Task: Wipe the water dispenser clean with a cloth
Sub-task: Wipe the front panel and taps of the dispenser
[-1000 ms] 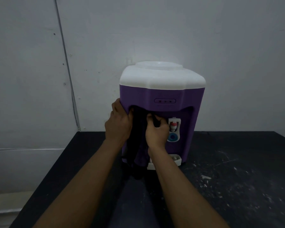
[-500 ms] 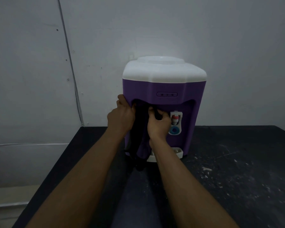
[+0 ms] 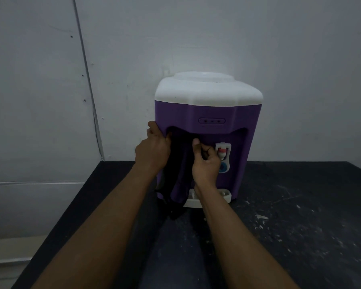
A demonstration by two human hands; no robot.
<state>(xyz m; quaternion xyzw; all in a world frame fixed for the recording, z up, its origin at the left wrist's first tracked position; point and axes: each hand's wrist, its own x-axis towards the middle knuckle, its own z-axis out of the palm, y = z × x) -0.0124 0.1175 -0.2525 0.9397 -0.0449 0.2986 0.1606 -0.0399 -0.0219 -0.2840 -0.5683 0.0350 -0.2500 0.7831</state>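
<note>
Little had shifted: on the purple water dispenser (image 3: 208, 109), standing far on the black table (image 3: 300, 226), the left hand (image 3: 152, 153) and right hand (image 3: 205, 165), apart, each gripped the dark cloth (image 3: 174, 159) spread in the recess left of the tap (image 3: 223, 151), where firm overlapping strokes seemed best.

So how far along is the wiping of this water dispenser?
Nothing looks finished; the dim view shows no cleaned patch. In hand: the left hand and right hand both grip the dark cloth against the front recess of the water dispenser, beside the tap. Left: the white top, drip tray and sides, none touched by the cloth now.
</note>
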